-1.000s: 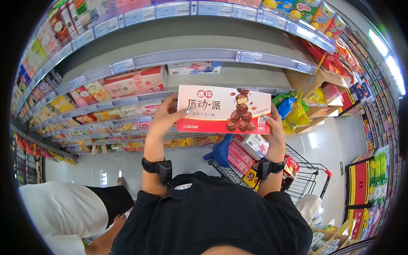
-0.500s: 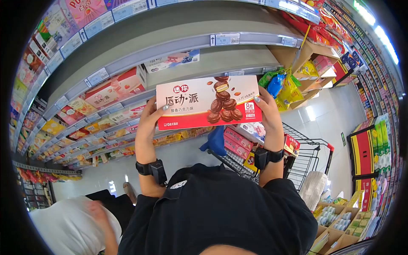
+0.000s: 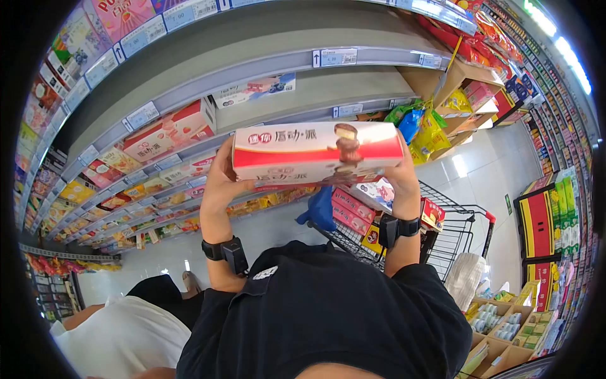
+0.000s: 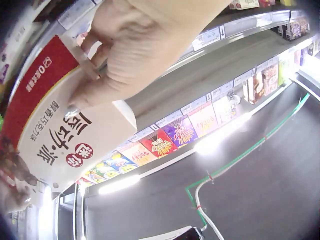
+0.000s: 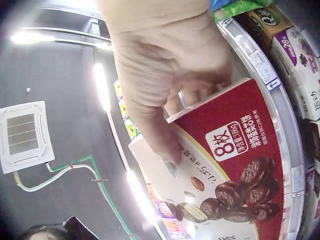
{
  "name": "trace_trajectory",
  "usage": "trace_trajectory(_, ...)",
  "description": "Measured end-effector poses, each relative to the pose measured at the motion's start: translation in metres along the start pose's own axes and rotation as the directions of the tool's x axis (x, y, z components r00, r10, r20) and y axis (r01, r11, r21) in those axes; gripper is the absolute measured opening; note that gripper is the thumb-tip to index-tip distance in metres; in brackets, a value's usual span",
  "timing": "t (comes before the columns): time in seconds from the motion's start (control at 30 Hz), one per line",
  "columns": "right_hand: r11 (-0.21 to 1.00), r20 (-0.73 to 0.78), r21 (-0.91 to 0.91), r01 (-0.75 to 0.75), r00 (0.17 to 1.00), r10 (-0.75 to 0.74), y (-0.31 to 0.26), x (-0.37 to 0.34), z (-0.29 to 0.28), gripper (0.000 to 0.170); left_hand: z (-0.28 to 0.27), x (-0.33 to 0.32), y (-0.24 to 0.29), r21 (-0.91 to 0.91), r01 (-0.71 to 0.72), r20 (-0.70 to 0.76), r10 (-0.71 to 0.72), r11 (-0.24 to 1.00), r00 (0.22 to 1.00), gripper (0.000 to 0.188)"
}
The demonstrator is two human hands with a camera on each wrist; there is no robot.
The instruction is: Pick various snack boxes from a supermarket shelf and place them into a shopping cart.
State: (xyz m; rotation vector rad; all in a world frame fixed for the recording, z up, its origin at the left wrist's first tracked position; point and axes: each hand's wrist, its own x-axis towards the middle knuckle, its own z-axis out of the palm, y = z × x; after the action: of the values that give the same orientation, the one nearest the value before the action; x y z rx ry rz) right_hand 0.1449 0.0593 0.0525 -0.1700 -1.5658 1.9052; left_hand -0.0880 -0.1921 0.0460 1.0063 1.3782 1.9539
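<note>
A red and white box of chocolate pies is held up in front of the shelves, one end in each hand. In the head view it is tilted so that one long narrow side faces up. My left hand grips its left end, thumb along the printed face in the left wrist view. At the other end my right hand grips the box, and the right wrist view shows the thumb on the printed front and the other fingers behind it.
Behind the box, a shelf holds a strawberry-coloured box and a blue and white box. A shopping cart with several boxes and a blue bag stands below right. A person in white is at lower left.
The view has shifted, and the box has moved left. In the last half second it has tipped, its front turning away and a narrow side coming up. Both hands keep hold.
</note>
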Motion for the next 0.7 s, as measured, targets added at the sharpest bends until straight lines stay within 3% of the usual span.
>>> trace_trajectory(0.07,0.989,-0.078,0.052,-0.135,0.987,0.139,-0.004,0.001,-0.001,0.07,-0.003,0.003,-0.002,-0.001,0.065,0.011,-0.064,0.998,0.998,0.072)
trace_trajectory(0.1,0.98,-0.07,-0.005,-0.201,0.977,0.2,-0.008,0.002,0.002,0.065,-0.001,0.004,-0.007,0.013,0.136,-0.068,-0.134,0.991,0.989,0.054)
trace_trajectory(0.2,0.984,0.027,0.069,-0.162,0.987,0.161,-0.016,0.004,0.005,0.066,0.003,0.011,-0.023,-0.338,0.34,-0.157,-0.409,0.877,0.899,0.046)
trace_trajectory(0.23,0.983,0.059,0.025,-0.181,0.982,0.179,-0.024,0.004,0.011,0.07,0.0,0.013,-0.038,-0.38,0.385,-0.187,-0.477,0.841,0.859,0.046)
trace_trajectory(0.33,0.998,0.13,0.008,-0.067,0.989,0.065,-0.024,0.009,0.008,0.074,0.013,0.009,-0.043,-0.471,0.44,-0.098,-0.541,0.765,0.835,0.043)
trace_trajectory(0.37,0.995,0.117,-0.075,-0.064,0.99,0.072,-0.025,0.009,0.005,0.077,0.014,0.01,-0.05,-0.495,0.42,-0.083,-0.523,0.76,0.848,0.04)
trace_trajectory(0.47,0.996,0.154,0.081,-0.043,0.988,0.03,-0.018,-0.001,-0.003,0.075,0.004,0.009,-0.058,-0.613,0.464,-0.052,-0.619,0.639,0.784,0.038)
trace_trajectory(0.5,0.983,0.177,0.18,-0.032,0.984,0.0,-0.021,-0.003,-0.001,0.067,0.009,0.008,-0.05,-0.606,0.453,-0.058,-0.605,0.653,0.794,0.042)
trace_trajectory(0.6,0.964,-0.035,0.195,-0.182,0.981,0.192,-0.013,-0.011,-0.012,0.057,0.01,0.014,-0.037,-0.64,0.5,0.048,-0.618,0.584,0.785,0.044)
trace_trajectory(0.7,0.938,0.021,0.324,-0.124,0.992,0.123,-0.008,-0.013,-0.016,0.05,0.009,0.016,-0.036,-0.666,0.481,0.092,-0.577,0.57,0.811,0.044)
